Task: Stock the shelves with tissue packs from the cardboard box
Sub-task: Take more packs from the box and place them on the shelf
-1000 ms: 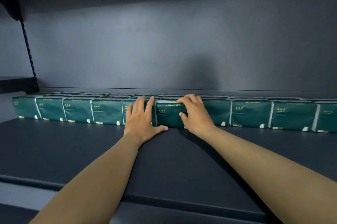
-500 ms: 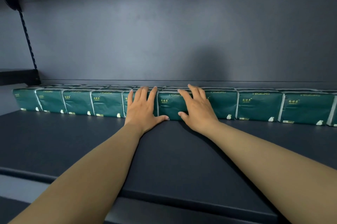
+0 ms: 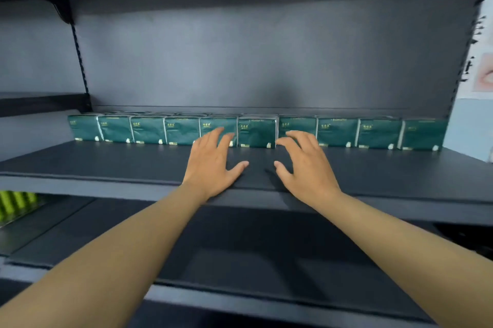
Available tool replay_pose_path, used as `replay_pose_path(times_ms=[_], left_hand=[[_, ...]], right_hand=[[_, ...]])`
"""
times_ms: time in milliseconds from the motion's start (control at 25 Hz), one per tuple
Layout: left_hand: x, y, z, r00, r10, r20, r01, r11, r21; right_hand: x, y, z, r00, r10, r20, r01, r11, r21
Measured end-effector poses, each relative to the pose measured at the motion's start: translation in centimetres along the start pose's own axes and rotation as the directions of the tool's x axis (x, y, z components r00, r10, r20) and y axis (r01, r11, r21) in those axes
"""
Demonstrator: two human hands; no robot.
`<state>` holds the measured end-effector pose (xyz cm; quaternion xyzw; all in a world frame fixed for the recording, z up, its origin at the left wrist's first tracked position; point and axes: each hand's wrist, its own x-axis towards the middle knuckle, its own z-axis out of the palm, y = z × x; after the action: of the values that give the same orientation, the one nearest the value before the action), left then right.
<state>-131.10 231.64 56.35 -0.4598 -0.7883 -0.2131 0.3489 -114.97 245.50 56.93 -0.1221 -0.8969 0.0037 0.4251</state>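
Scanning from the left, I see a dark neighbouring shelf and, lower down, a patch of bright green goods (image 3: 16, 205) on the level below. Then the row begins: ten dark green tissue packs (image 3: 148, 130) stand upright along the back of the shelf (image 3: 106, 165), side by side and touching, faces forward. My left hand (image 3: 212, 165) comes next, fingers (image 3: 213, 138) spread and fairly straight, holding nothing; its tips overlap the fifth pack, though I cannot tell if they touch it. Between the hands sits the middle pack (image 3: 256, 131), slightly proud of its neighbours. My right hand (image 3: 306, 167) has loosely curled fingers (image 3: 298, 138), also holding nothing, just in front of the row. Further right the packs run on to the upright, and beyond it a pale wall shows a poster (image 3: 482, 71) with dark characters.

By my reckoning the back row is done; the wide front of the shelf is unfilled. No cardboard box is in view. Small gold lettering sits on each pack, too small to read.
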Motion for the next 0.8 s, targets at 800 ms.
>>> replay_pose_path(times_ms=[800], left_hand=[[-51.6,3.6,14.9,0.504,-0.090,0.859,0.171,0.985,0.003]], right_hand=[[-36.3,-1.5,15.0,0.592,0.210,0.778,-0.281,0.959,-0.045]])
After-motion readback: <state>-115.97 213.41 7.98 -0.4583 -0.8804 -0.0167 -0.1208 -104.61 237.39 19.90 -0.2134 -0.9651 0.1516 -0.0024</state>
